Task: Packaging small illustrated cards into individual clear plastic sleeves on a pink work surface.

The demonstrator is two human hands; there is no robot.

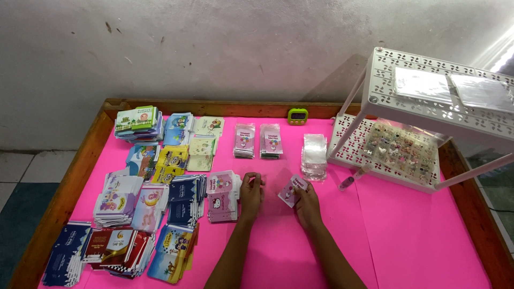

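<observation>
My right hand (309, 203) holds a small pink printed card (292, 190) by its lower edge, tilted above the pink table surface (407, 230). My left hand (251, 194) rests on the table with fingers curled, touching the right edge of a stack of pink cartoon cards (223, 196). I cannot tell whether it grips a card. A stack of clear plastic sleeves (314, 155) lies just beyond my right hand.
Several stacks of colourful printed cards (155, 182) cover the left half of the table. Two pink card stacks (258, 141) sit at the back, near a small green timer (297, 115). A white two-tier rack (423, 123) holding trinkets stands at the right. A wooden rim (75, 176) frames the table.
</observation>
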